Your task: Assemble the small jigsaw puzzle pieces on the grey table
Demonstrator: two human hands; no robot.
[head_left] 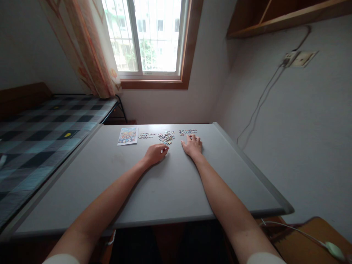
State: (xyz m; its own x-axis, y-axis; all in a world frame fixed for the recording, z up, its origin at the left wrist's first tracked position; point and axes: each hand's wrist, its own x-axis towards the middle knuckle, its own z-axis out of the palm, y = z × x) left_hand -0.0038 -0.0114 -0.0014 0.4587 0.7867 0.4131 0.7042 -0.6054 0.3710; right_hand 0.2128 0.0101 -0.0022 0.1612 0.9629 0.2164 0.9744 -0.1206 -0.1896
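Puzzle pieces (166, 137) lie beyond the left hand (154, 154), fingers (161, 146) seemingly curled

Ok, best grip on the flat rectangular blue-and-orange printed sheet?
Probably pinch the sheet by its near edge, coming from the person's side: it lies flat on the grey table, that edge faces the person, and multicoloured jigsaw pieces lie near the right one.
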